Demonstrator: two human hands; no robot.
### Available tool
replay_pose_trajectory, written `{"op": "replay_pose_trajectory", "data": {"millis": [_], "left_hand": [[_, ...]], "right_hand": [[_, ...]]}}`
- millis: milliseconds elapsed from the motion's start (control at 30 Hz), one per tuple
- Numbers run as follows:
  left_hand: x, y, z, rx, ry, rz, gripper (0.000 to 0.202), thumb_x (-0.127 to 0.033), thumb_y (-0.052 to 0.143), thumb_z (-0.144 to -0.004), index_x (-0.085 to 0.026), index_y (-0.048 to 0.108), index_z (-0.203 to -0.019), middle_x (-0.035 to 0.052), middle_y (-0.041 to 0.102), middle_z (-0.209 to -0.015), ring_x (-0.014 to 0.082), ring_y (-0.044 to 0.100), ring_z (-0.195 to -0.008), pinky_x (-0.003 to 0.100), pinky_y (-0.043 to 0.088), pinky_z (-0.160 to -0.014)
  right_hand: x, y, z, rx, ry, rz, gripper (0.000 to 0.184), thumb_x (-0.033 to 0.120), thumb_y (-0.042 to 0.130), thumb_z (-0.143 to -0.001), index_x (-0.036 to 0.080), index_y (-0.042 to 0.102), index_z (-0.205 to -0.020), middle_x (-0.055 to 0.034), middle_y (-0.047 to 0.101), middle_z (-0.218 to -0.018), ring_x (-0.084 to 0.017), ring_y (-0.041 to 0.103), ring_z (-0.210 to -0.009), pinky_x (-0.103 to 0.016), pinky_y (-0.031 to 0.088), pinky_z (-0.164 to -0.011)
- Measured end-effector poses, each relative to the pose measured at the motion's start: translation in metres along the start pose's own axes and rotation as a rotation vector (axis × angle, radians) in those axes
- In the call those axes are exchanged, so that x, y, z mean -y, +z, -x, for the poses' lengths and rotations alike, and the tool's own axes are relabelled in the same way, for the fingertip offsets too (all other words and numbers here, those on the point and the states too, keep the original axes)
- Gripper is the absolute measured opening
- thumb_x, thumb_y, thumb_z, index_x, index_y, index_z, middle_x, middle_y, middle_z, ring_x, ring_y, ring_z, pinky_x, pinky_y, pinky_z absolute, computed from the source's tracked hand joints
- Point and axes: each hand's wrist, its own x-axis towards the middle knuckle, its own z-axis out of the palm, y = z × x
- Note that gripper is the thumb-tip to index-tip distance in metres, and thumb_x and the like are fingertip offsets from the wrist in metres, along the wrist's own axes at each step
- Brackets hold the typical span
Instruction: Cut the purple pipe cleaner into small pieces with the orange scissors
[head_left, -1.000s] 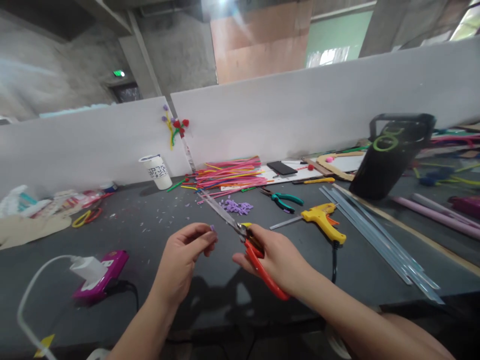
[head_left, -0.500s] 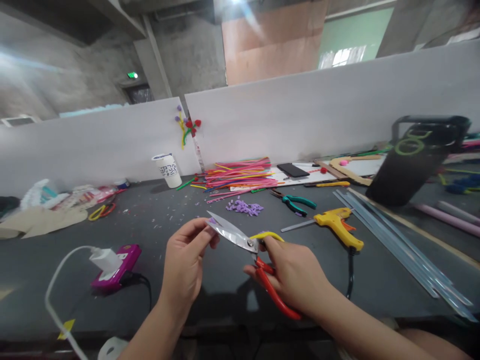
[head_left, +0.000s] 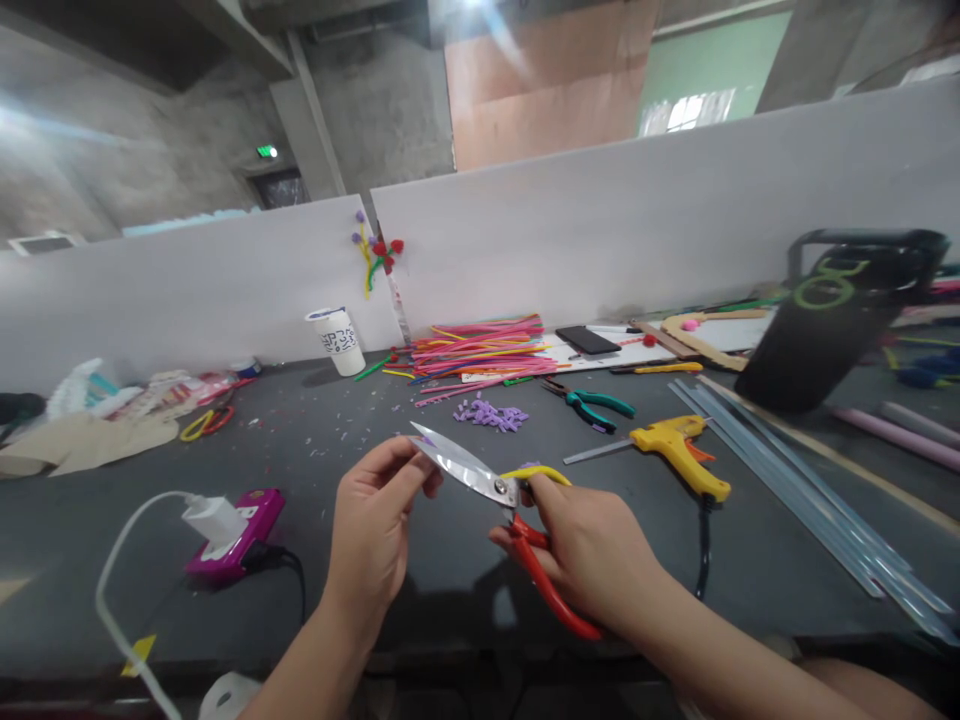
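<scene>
My right hand (head_left: pixel 592 540) is wrapped around the handles of a pair of scissors (head_left: pixel 469 470), one handle yellow and the other red. The blades point up and left and lie almost together. At their tip my left hand (head_left: pixel 379 510) pinches a small purple piece (head_left: pixel 428 440), mostly hidden by the fingers and blade. Beyond the blades, a little heap of short purple pieces (head_left: pixel 491 414) lies on the dark table (head_left: pixel 300 440).
Green-handled pliers (head_left: pixel 596 405), a yellow glue gun (head_left: pixel 679 450) and clear glue sticks (head_left: pixel 795 500) lie to the right. Behind are colourful pipe cleaners (head_left: pixel 480 350), a phone (head_left: pixel 587 340) and a white cup (head_left: pixel 336 342). A magenta power strip (head_left: pixel 236 535) sits left; a black bottle (head_left: pixel 832 320) stands right.
The scissor blades have closed slightly at the tip, and less of the purple piece shows between them. Both hands stay in nearly the same place.
</scene>
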Motion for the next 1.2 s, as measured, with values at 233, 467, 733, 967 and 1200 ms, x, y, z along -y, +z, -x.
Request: {"op": "replay_pose_trajectory", "data": {"millis": [233,467,733,967,1200], "left_hand": [[0.0025,0.0015,-0.0011,0.012,0.011,0.088,0.003,-0.017,0.066,-0.065,-0.017,0.067,-0.068,-0.0027,0.059,-0.059,0.0072,0.05,-0.055,0.018,0.04,-0.053],[0.0021,0.0014,-0.0008,0.018,0.013,0.109,0.003,-0.016,0.066,-0.066,-0.016,0.067,-0.069,-0.0021,0.06,-0.061,0.0067,0.051,-0.055,0.017,0.04,-0.053],[0.0005,0.0007,0.0002,0.002,0.01,0.124,0.005,-0.015,0.067,-0.064,-0.015,0.068,-0.068,-0.0016,0.061,-0.06,0.0066,0.051,-0.053,0.017,0.04,-0.051],[-0.0004,-0.0014,-0.0033,0.001,0.0,0.115,0.006,-0.016,0.068,-0.063,-0.015,0.068,-0.069,-0.0016,0.062,-0.061,0.0065,0.052,-0.054,0.017,0.041,-0.053],[0.001,-0.0017,-0.0047,0.096,-0.079,0.075,0.005,-0.018,0.067,-0.066,-0.014,0.065,-0.069,-0.0006,0.062,-0.06,0.0071,0.052,-0.054,0.017,0.04,-0.051]], "right_hand": [[-0.0001,0.0011,0.0015,-0.037,-0.013,0.043,0.043,0.058,0.036,-0.08,0.017,0.049,-0.075,-0.0038,0.061,-0.06,-0.02,0.058,-0.053,-0.026,0.022,-0.046],[0.0001,0.0018,-0.0002,-0.07,-0.028,0.058,0.04,0.053,0.035,-0.082,0.017,0.048,-0.073,-0.003,0.06,-0.057,-0.019,0.057,-0.05,-0.026,0.02,-0.046],[0.0009,0.0023,-0.0003,-0.117,-0.047,0.064,0.041,0.054,0.033,-0.083,0.017,0.048,-0.07,-0.0024,0.058,-0.051,-0.018,0.055,-0.046,-0.025,0.019,-0.044],[0.0009,0.0021,-0.0009,-0.124,-0.062,0.059,0.043,0.054,0.034,-0.082,0.017,0.05,-0.069,-0.0028,0.057,-0.051,-0.017,0.054,-0.044,-0.025,0.018,-0.044],[0.0001,-0.0046,-0.0055,0.016,0.08,-0.31,0.033,0.048,0.047,-0.077,0.019,0.048,-0.063,0.0009,0.054,-0.052,-0.011,0.046,-0.045,-0.022,0.024,-0.044]]}}
